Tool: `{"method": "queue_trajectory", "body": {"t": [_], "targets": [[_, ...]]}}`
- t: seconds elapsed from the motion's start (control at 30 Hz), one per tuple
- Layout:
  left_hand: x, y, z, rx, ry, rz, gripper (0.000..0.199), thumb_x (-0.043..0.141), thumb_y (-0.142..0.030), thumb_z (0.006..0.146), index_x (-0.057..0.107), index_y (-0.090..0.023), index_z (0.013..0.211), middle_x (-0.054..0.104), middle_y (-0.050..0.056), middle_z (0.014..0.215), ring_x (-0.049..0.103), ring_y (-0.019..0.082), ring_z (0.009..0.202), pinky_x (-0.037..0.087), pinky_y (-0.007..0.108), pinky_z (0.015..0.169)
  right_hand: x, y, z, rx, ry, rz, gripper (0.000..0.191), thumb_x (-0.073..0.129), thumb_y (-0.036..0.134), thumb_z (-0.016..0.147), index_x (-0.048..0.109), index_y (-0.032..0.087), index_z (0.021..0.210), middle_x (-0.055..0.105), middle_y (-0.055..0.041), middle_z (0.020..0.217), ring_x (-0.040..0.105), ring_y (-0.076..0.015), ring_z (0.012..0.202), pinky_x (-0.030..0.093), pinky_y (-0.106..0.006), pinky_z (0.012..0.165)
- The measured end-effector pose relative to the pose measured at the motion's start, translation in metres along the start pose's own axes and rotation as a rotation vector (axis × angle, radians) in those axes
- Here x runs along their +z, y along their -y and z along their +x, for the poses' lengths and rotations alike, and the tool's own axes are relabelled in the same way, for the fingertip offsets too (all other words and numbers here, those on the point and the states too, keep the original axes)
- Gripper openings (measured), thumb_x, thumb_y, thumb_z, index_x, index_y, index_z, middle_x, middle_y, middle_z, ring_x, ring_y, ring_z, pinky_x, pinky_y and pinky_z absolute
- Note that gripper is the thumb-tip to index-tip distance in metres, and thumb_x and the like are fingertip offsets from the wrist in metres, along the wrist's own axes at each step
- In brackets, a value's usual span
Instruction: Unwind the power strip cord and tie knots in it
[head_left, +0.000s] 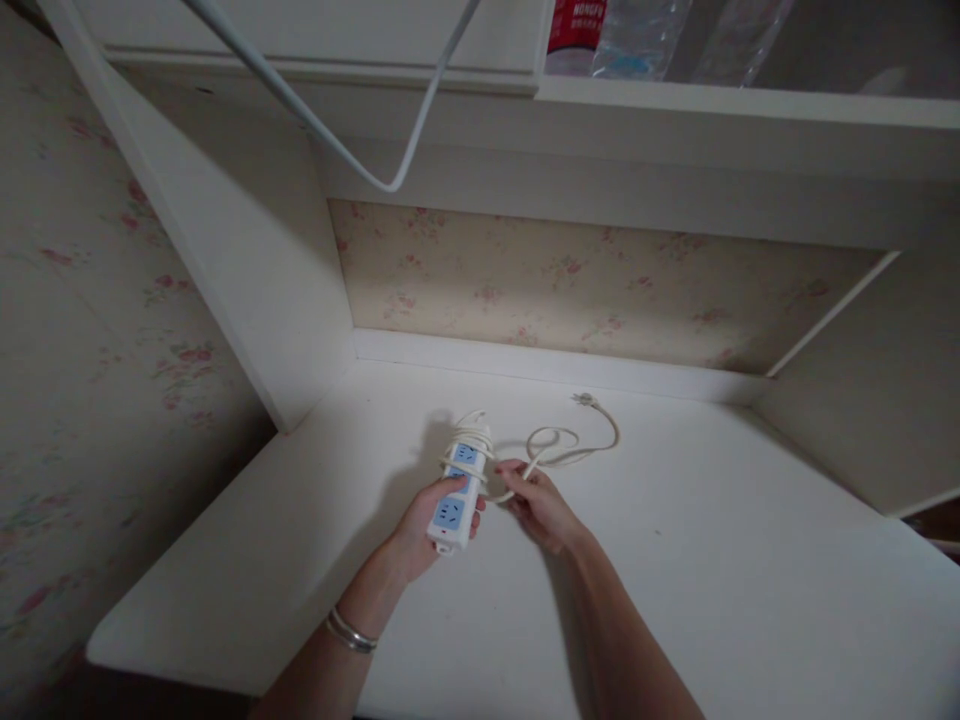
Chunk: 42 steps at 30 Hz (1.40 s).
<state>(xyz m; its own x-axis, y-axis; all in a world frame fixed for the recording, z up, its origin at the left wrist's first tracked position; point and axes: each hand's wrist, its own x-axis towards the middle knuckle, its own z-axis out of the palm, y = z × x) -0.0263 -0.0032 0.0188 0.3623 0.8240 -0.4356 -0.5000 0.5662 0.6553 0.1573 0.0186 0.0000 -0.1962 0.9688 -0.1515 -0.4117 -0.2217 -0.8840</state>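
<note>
A white power strip (450, 514) with blue socket faces is gripped by my left hand (424, 520), thumb across its front and fingers curled behind it. Several turns of its cream cord (472, 437) are wound around the upper part of the strip. My right hand (536, 500), just right of the strip, is closed on the cord between thumb and fingers. From there the loose cord runs over the white desk top in a loop and ends at a plug (584, 399) lying toward the back.
The white desk (720, 600) has a side panel (247, 240) at left and a floral-papered wall (510, 285) behind. Overhead is a shelf (735, 108) holding plastic bottles (637, 40). A white bent tube or cable (390, 187) hangs at the top, in front of the cabinet.
</note>
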Motion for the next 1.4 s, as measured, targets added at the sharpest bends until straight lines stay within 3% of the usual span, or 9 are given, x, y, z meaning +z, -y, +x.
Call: {"method": "queue_trajectory", "body": {"t": [0.13, 0.3, 0.5, 0.7, 0.87, 1.0, 1.1, 1.27, 1.4], "targets": [[0.0, -0.003, -0.002, -0.036, 0.053, -0.048, 0.024, 0.058, -0.029, 0.08, 0.061, -0.008, 0.09, 0.067, 0.009, 0.07, 0.06, 0.014, 0.051, 0.045, 0.023, 0.047, 0.004, -0.007, -0.001, 0.09, 0.09, -0.148, 0.03, 0.076, 0.04, 0.072, 0.06, 0.014, 0.069, 0.046, 0.0071, 0.041, 0.031, -0.0034, 0.035, 0.018, -0.019, 0.039], [-0.001, -0.003, -0.007, -0.115, 0.151, 0.011, 0.025, 0.056, -0.031, 0.079, 0.062, -0.007, 0.083, 0.066, 0.011, 0.07, 0.059, 0.015, 0.05, 0.043, 0.023, 0.045, -0.004, -0.004, 0.007, 0.003, -0.08, 0.091, 0.031, 0.076, 0.042, 0.071, 0.06, 0.017, 0.077, 0.061, 0.0024, 0.059, 0.049, -0.007, 0.046, 0.038, -0.019, 0.045], [-0.004, 0.0, -0.011, -0.135, 0.32, 0.202, 0.024, 0.06, -0.028, 0.076, 0.061, -0.01, 0.092, 0.068, 0.011, 0.071, 0.061, 0.017, 0.051, 0.044, 0.025, 0.046, -0.027, 0.007, 0.016, -0.176, -0.248, 0.367, 0.022, 0.073, 0.038, 0.076, 0.058, 0.021, 0.077, 0.059, 0.004, 0.064, 0.051, -0.0077, 0.051, 0.047, -0.02, 0.047], [0.002, 0.003, -0.006, -0.066, 0.16, 0.161, 0.027, 0.06, -0.032, 0.078, 0.062, -0.008, 0.089, 0.068, 0.01, 0.072, 0.06, 0.016, 0.051, 0.045, 0.025, 0.046, -0.04, 0.017, 0.013, -0.311, -0.219, 0.592, 0.024, 0.072, 0.041, 0.076, 0.058, 0.022, 0.075, 0.048, 0.0078, 0.055, 0.045, -0.005, 0.047, 0.046, -0.018, 0.047], [-0.001, -0.002, -0.003, -0.031, 0.079, -0.033, 0.029, 0.059, -0.031, 0.08, 0.063, -0.005, 0.092, 0.066, 0.009, 0.074, 0.06, 0.014, 0.056, 0.047, 0.023, 0.052, -0.016, 0.014, 0.005, -0.016, -0.064, 0.429, 0.043, 0.058, 0.057, 0.082, 0.062, 0.019, 0.1, 0.046, 0.0089, 0.054, 0.028, -0.0027, 0.037, 0.032, -0.017, 0.036], [-0.004, 0.0, -0.001, -0.032, 0.088, -0.048, 0.03, 0.06, -0.032, 0.08, 0.064, -0.005, 0.092, 0.067, 0.009, 0.075, 0.06, 0.014, 0.057, 0.047, 0.024, 0.052, 0.001, 0.001, -0.001, 0.139, 0.089, 0.125, 0.041, 0.06, 0.056, 0.081, 0.061, 0.017, 0.092, 0.043, 0.0084, 0.049, 0.024, -0.002, 0.036, 0.016, -0.015, 0.032], [-0.005, 0.003, 0.001, -0.016, 0.113, -0.009, 0.031, 0.06, -0.034, 0.081, 0.064, -0.005, 0.091, 0.067, 0.01, 0.075, 0.061, 0.015, 0.056, 0.047, 0.025, 0.051, 0.003, -0.005, -0.003, 0.173, 0.167, 0.002, 0.042, 0.061, 0.058, 0.08, 0.059, 0.017, 0.085, 0.047, 0.0061, 0.052, 0.03, -0.0021, 0.038, 0.014, -0.013, 0.033], [-0.006, 0.006, 0.003, -0.001, 0.096, 0.019, 0.03, 0.061, -0.036, 0.08, 0.064, -0.006, 0.087, 0.067, 0.01, 0.074, 0.061, 0.015, 0.054, 0.046, 0.024, 0.049, -0.002, -0.002, -0.006, 0.197, 0.199, 0.029, 0.064, 0.061, 0.068, 0.072, 0.055, 0.02, 0.113, 0.057, 0.004, 0.055, 0.035, -0.003, 0.036, 0.016, -0.013, 0.032], [-0.007, 0.007, 0.004, 0.02, 0.131, 0.008, 0.031, 0.06, -0.036, 0.081, 0.064, -0.006, 0.091, 0.067, 0.01, 0.076, 0.062, 0.015, 0.056, 0.047, 0.025, 0.052, 0.002, -0.003, -0.004, 0.116, 0.139, -0.142, 0.048, 0.072, 0.051, 0.073, 0.059, 0.016, 0.103, 0.06, 0.0031, 0.056, 0.036, -0.0023, 0.033, 0.019, -0.014, 0.031]]}}
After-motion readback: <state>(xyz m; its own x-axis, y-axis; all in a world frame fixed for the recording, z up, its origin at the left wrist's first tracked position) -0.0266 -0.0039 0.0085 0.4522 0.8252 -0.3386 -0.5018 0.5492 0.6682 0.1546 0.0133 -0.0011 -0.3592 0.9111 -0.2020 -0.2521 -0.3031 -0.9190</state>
